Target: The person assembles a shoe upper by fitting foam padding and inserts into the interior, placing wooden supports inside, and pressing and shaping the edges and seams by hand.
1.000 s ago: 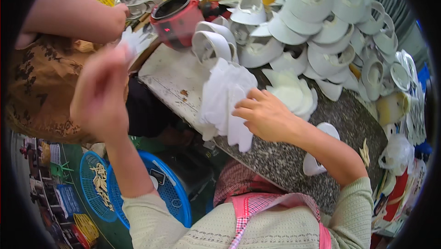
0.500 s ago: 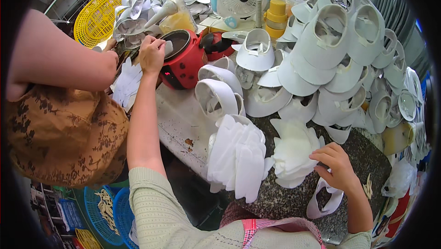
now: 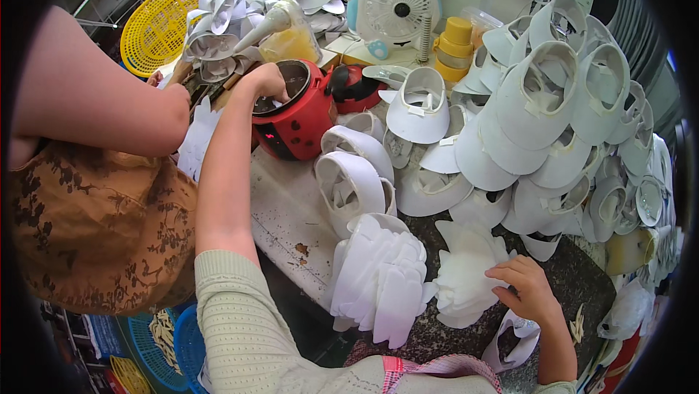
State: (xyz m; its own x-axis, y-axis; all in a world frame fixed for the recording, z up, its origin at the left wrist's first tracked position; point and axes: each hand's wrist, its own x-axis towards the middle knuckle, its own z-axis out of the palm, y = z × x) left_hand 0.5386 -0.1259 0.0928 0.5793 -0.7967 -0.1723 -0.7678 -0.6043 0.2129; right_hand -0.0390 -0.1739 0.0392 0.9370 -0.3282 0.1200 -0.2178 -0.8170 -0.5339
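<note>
At the red pot (image 3: 295, 128), my left hand (image 3: 263, 82) reaches over the rim with its fingers down in the opening. The fingers are closed on a small white piece (image 3: 277, 103), mostly hidden by the hand and pot. My right hand (image 3: 523, 286) is open at the right edge of a fanned pile of thin white pads (image 3: 466, 267), fingers apart and nearly touching it. Left of that pile stands a second stack of white curved pads (image 3: 378, 274). A single white curved band (image 3: 512, 343) lies under my right wrist.
White visor-shaped pieces (image 3: 524, 103) are heaped high at the right. A small fan (image 3: 400, 10) and a yellow container (image 3: 455, 45) stand behind. At the left, a co-worker's bare arm (image 3: 102, 92) and brown patterned clothing (image 3: 95, 227) come close to my left arm.
My left hand has gone from beside the pot's rim down into its opening, taking the white piece along. The view has shifted slightly; my right hand stays by the pad pile.
</note>
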